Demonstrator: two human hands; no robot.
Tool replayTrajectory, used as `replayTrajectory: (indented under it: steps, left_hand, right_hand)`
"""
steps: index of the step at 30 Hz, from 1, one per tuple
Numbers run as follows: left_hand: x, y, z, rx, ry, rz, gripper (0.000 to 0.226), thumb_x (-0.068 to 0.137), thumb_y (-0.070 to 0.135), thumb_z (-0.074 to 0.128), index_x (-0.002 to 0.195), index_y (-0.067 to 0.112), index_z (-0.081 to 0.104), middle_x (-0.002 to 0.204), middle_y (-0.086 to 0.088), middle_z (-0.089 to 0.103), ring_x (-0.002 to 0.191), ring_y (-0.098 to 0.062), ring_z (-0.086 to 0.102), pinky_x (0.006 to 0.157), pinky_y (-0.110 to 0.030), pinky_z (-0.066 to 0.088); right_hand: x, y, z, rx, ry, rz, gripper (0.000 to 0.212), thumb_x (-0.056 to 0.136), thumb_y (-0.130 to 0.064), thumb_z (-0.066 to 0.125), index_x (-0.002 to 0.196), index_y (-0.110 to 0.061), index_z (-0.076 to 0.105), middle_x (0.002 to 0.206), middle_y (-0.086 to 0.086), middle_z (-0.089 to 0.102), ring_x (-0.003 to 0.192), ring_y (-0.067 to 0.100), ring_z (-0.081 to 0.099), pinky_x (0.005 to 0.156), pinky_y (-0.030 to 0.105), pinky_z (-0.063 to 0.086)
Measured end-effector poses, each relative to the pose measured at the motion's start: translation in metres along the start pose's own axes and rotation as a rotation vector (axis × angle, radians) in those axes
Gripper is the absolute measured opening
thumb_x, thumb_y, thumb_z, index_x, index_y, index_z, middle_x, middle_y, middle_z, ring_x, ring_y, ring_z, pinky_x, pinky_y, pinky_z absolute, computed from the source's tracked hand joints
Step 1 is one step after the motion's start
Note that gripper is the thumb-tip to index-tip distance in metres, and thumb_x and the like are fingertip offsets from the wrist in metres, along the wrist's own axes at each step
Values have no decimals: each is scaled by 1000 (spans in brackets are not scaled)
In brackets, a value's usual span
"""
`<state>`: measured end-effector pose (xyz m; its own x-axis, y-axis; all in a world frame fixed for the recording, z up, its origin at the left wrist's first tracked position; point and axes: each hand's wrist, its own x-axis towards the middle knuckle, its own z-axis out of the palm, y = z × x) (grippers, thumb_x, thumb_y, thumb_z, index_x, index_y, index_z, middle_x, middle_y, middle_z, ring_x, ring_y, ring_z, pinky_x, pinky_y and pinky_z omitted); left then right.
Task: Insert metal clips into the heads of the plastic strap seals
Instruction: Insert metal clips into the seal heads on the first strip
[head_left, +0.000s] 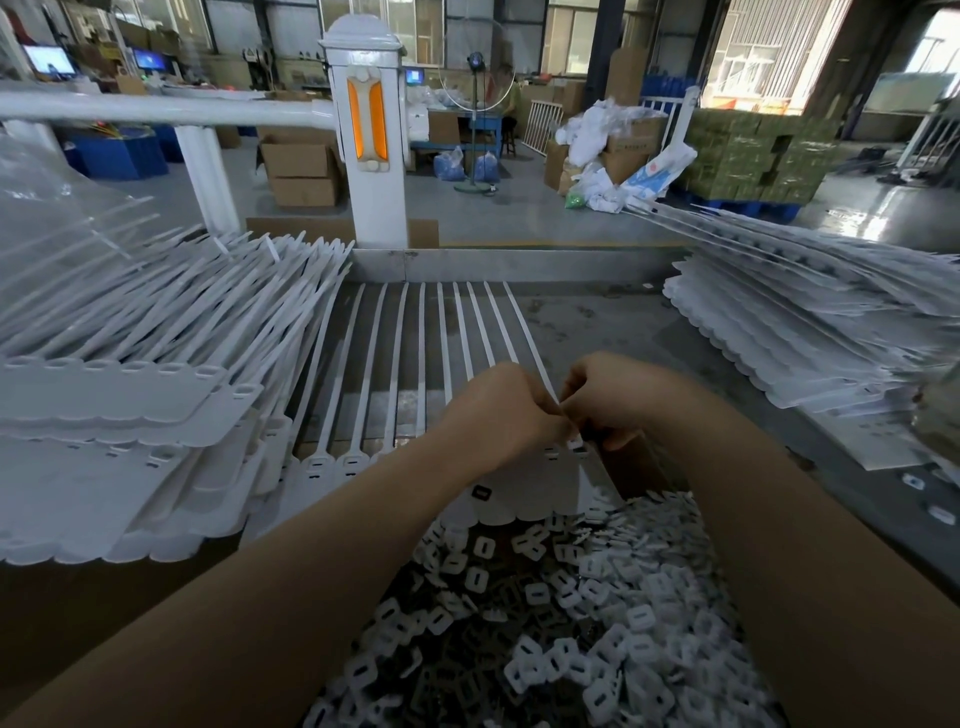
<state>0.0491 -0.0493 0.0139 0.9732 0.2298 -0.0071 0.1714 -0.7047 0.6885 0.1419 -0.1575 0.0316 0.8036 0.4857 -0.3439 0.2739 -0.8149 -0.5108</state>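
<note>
A clip is apparently being seated in a head at the right end of the strap seals spread across the desk at centre frame. Both forearms reach in from below; the left hand and right hand meet knuckle to knuckle, fingers curled and pinching there, though the clip itself is hidden. Next likely needs another from the clip pile at lower centre.

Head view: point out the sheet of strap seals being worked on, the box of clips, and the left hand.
sheet of strap seals (363, 374): head view, on one white strap.
box of clips (545, 597): head view, on the clip pile.
left hand (498, 410): head view, back of hand.
</note>
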Motion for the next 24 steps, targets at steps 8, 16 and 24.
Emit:
replayTrajectory:
  steps: [8, 16, 24]
  left_hand:
    - [6, -1, 5, 58, 5, 4, 29, 80, 35, 73, 53, 35, 64, 57, 4, 59, 48, -7, 47, 45, -18, 31]
    - [7, -3, 10, 32, 23, 28, 6, 76, 36, 79, 75, 30, 77, 63, 2, 65, 54, -9, 54, 48, -22, 36]
    - [7, -3, 9, 45, 15, 37, 9, 76, 38, 80, 82, 31, 79, 73, 5, 68, 69, -10, 60, 54, -24, 41]
  right_hand:
    - [2, -1, 1, 6, -2, 13, 16, 92, -8, 59, 107, -4, 64, 85, 10, 60, 71, 19, 60, 43, 25, 50]
    - [3, 1, 1, 16, 2, 11, 17, 91, -7, 61, 107, -2, 64, 94, 15, 64, 76, 22, 62, 50, 29, 56]
    - [3, 1, 0, 18, -11, 9, 16, 91, -9, 62, 106, -4, 64, 88, 11, 63, 75, 22, 62, 46, 26, 53]
